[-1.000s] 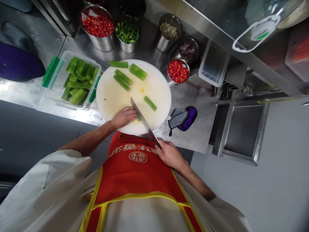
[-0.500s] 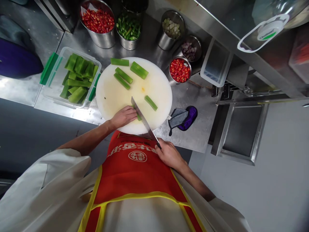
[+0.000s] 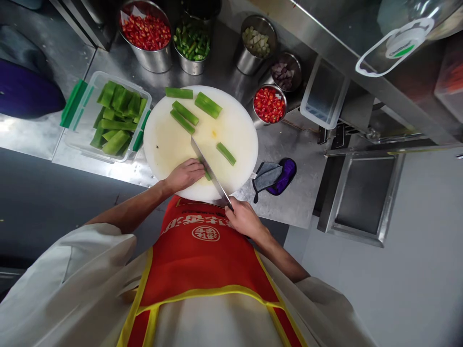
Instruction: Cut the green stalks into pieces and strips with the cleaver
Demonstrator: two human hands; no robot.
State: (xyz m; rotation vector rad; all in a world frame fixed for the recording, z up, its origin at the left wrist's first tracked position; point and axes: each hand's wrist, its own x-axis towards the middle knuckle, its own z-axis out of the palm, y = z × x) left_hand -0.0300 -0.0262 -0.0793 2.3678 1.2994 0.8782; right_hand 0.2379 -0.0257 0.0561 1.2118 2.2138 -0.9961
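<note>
My right hand (image 3: 245, 218) grips the handle of a kitchen knife (image 3: 212, 174), whose blade points up and away over the round white cutting board (image 3: 159, 166). Under the curled fingers of my left hand (image 3: 185, 174) is a green vegetable piece (image 3: 208, 176), mostly hidden by the fingers and the blade. The blade lies right beside the fingertips. Farther up the board lie several cut green strips, among them a wide strip (image 3: 208, 105). One thin strip (image 3: 226, 153) sits alone right of the blade.
A clear box (image 3: 76, 137) of green pieces stands left of the board. Behind are metal cups of chopped red chili (image 3: 146, 33), green chili (image 3: 191, 44), pale cubes (image 3: 255, 41) and purple cubes (image 3: 282, 77). At right are more red chili (image 3: 269, 104) and a purple-grey cloth (image 3: 275, 176).
My right hand and the knife have shifted left and slightly away from me, the blade tip reaching farther up the board. My left hand has stayed nearly in place.
</note>
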